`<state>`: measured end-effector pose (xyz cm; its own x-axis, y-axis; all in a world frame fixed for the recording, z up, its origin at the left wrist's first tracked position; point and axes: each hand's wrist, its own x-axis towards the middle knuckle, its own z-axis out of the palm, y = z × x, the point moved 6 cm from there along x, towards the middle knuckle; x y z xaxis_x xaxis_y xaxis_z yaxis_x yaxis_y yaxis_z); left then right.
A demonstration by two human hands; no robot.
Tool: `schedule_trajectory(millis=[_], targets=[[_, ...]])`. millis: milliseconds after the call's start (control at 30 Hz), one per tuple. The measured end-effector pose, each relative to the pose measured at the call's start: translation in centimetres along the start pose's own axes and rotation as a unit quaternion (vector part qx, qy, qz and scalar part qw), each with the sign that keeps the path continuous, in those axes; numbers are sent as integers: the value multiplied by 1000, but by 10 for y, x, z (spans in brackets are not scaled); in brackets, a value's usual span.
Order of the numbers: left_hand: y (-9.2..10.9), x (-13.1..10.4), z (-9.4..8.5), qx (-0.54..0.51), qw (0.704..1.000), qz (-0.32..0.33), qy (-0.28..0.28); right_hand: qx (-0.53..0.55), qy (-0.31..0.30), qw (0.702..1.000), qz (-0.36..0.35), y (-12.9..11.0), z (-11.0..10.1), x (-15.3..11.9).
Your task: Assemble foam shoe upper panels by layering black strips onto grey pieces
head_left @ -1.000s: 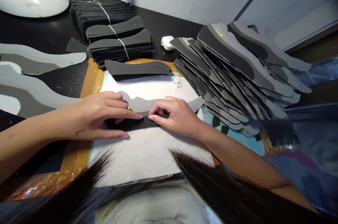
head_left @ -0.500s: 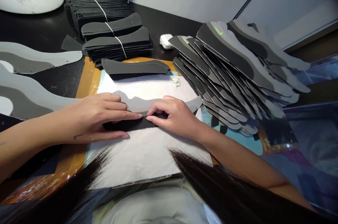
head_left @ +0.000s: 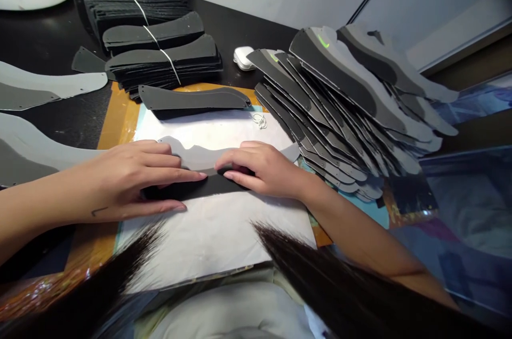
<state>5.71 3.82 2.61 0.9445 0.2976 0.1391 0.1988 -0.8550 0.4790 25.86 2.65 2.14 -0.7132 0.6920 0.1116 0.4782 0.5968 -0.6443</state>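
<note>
Both hands have barely shifted: left hand (head_left: 132, 176) and right hand (head_left: 262, 168) press flat, fingers extended, on a black strip (head_left: 200, 187) overlapping a grey piece (head_left: 200, 155); fanned stack (head_left: 344, 110) crowds the counter's right edge.

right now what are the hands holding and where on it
Nothing is lifted. The left hand and right hand press flat on the black strip near its middle, against the grey piece.
</note>
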Motion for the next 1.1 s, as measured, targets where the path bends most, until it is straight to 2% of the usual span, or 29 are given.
schedule_trajectory(millis=[367, 700, 967, 1100], targets=[[0, 2, -2, -7, 999, 22, 31, -42, -46, 998, -23, 0, 6, 3], [3, 4, -5, 0, 998, 44, 39, -26, -50, 997, -46, 0, 0, 2], [-1, 3, -1, -22, 999, 26, 35, -96, -85, 991, -43, -4, 2, 3], [-1, 2, -1, 12, 997, 59, 48, -143, -93, 984, -55, -4, 2, 2]])
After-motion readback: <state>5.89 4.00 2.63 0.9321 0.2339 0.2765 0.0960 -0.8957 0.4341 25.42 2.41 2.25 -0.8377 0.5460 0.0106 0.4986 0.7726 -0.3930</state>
